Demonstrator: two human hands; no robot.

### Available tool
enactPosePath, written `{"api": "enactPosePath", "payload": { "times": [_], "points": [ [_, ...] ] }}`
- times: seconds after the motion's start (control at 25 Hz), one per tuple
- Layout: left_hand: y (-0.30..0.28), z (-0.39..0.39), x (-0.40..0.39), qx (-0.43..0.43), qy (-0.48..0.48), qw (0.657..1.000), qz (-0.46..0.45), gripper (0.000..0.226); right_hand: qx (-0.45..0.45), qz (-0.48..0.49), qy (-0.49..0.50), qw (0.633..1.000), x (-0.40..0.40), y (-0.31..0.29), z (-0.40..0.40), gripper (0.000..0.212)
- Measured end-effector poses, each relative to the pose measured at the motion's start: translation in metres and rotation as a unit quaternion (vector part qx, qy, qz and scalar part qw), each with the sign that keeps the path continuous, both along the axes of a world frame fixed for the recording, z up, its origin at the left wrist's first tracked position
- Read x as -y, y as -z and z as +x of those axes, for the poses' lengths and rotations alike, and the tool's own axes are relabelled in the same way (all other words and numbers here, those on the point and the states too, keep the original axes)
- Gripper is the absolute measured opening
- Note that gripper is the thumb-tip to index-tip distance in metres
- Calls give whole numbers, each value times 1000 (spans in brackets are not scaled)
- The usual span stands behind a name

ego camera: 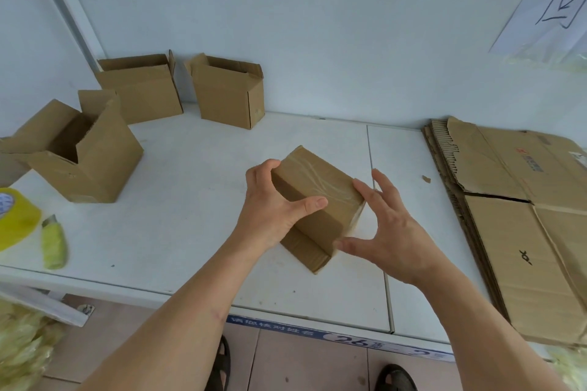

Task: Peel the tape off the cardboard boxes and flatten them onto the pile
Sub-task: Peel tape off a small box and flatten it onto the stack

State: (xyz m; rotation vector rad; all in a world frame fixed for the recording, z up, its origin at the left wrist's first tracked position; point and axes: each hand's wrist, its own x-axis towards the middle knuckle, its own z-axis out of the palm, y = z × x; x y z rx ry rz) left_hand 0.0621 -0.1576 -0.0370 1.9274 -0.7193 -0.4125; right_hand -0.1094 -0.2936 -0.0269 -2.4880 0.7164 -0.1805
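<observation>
L hand grips taped box w/ curled fingers; R hand spread, empty, touching 3 o'clock edge. Pick tape end there, peel slow, low angle.

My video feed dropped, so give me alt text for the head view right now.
Both hands work a taped cardboard box on the white table: left hand grips its near end, right hand touches the taped edge. Three open boxes stand at left, the flattened pile at right.

"回" on wall paper — "26" on table-edge strip
</observation>
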Motion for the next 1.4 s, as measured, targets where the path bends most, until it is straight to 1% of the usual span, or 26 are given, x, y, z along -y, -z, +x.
{"api": "enactPosePath", "payload": {
  "times": [0.04, 0.08, 0.16, 0.2, 0.24, 0.28, 0.36, 0.4, 0.44, 0.48, 0.52, 0.6, 0.68, 0.72, 0.76, 0.84, 0.92, 1.0, 1.04, 1.16, 1.4],
  "points": [
    [0, -3, -1, 20, -13, 1000, 10, 105, 4, -9, 19, 1000, 1, 2, 1, 98],
    [0, -6, -2, 44, -19, 999, 16, 101, 22, -24, 40, 999, 2, 3, 1, 90],
    [4, -11, -5, 70, 8, 997, 8, 85, 66, -70, 82, 992, 5, 3, 1, 67],
    [7, -11, -7, 61, 36, 997, -1, 73, 74, -92, 98, 988, 7, 2, 2, 60],
    [9, -9, -10, 35, 66, 997, -9, 60, 70, -103, 108, 986, 10, 1, 1, 58],
    [10, -6, -13, 1, 99, 995, -14, 48, 62, -96, 108, 988, 12, 1, 1, 58],
    [9, 0, -21, -57, 158, 986, -15, 29, 53, -31, 82, 995, 14, -3, 3, 59],
    [9, 2, -24, -70, 184, 980, -11, 23, 57, 15, 72, 996, 14, -5, 3, 63],
    [10, 2, -26, -66, 206, 976, -8, 21, 65, 47, 68, 994, 15, -7, 4, 71],
    [11, 1, -26, -45, 222, 974, -10, 22, 68, 53, 68, 994, 15, -7, 5, 77],
    [13, -1, -25, -17, 228, 973, -15, 25, 60, 35, 71, 995, 17, -6, 7, 76],
    [17, -5, -22, 41, 210, 976, -25, 36, 52, -25, 90, 994, 17, -3, 10, 60],
    [18, -6, -20, 81, 183, 980, -25, 47, 94, -70, 112, 987, 16, 1, 12, 48],
    [17, -8, -20, 100, 176, 979, -21, 53, 113, -66, 113, 985, 16, 2, 13, 44],
    [17, -9, -19, 136, 177, 975, -13, 59, 122, -42, 110, 986, 16, 3, 14, 43],
    [17, -12, -15, 261, 185, 947, 6, 65, 109, 16, 94, 989, 16, 4, 14, 47],
    [21, -17, -8, 383, 166, 908, -6, 53, 108, 45, 78, 990, 17, 7, 14, 51],
    [26, -22, 1, 463, 129, 876, -38, 43, 124, 70, 67, 988, 18, 8, 15, 53],
    [27, -24, 6, 490, 115, 862, -51, 40, 126, 78, 63, 987, 18, 9, 16, 53],
    [25, -31, 14, 525, 93, 843, -69, 33, 122, 86, 57, 987, 21, 10, 15, 55],
    [21, -28, 18, 530, 86, 838, -95, 25, 133, 109, 56, 984, 21, 8, 15, 63]
  ]
}}
